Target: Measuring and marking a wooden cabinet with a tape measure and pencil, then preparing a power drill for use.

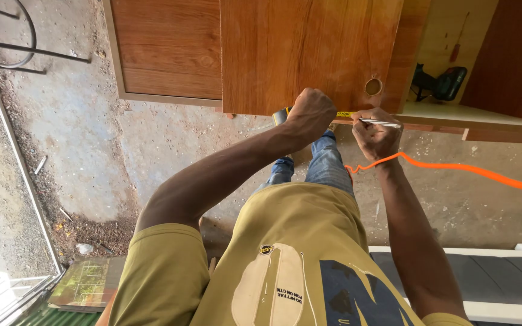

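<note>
Marking a cabinet door edge against a tape measure

The yellow tape measure (pixel 344 114) lies along the lower edge of the wooden cabinet door (pixel 309 54), upper centre of frame. The left hand (pixel 309 115) is clenched around its case; the right hand (pixel 374 134) pinches a white pencil (pixel 380 124) against the tape. An orange cable (pixel 454 168) runs off right; a cordless drill (pixel 442 83) sits on the shelf (pixel 454 115) at upper right.

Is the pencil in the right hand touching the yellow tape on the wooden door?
Cannot tell. In the head view, the pencil tip reaches the yellow tape, but fingers hide it.

Single head view, steeply downward (close) over hands and cabinet door (pixel 309 54)
</note>
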